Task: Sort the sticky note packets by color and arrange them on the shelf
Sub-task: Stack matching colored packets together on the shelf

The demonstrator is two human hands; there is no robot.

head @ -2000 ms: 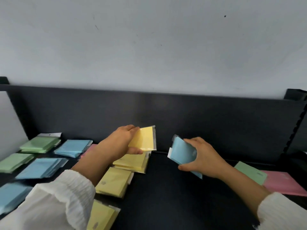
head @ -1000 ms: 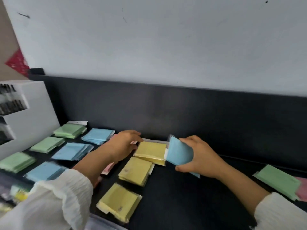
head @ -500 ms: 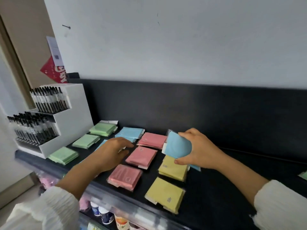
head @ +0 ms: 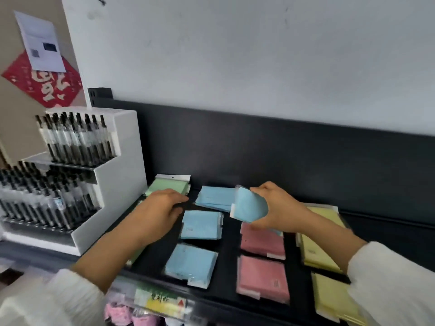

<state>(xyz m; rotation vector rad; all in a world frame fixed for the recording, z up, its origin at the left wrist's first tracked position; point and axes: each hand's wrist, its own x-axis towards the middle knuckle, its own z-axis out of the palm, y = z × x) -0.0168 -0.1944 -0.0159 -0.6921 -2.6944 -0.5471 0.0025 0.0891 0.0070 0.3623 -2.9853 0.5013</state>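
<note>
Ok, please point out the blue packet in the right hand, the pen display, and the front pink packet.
blue packet (head: 250, 206), head view, middle of face
pen display (head: 122, 175), head view, white side wall
front pink packet (head: 262, 277), head view, middle of face

Plain white wall (head: 259, 55) above a black back panel (head: 282, 156).

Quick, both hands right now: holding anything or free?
Left hand: open, palm down over the shelf, holding nothing.
Right hand: closed on a blue sticky note packet, held above the shelf.
</note>
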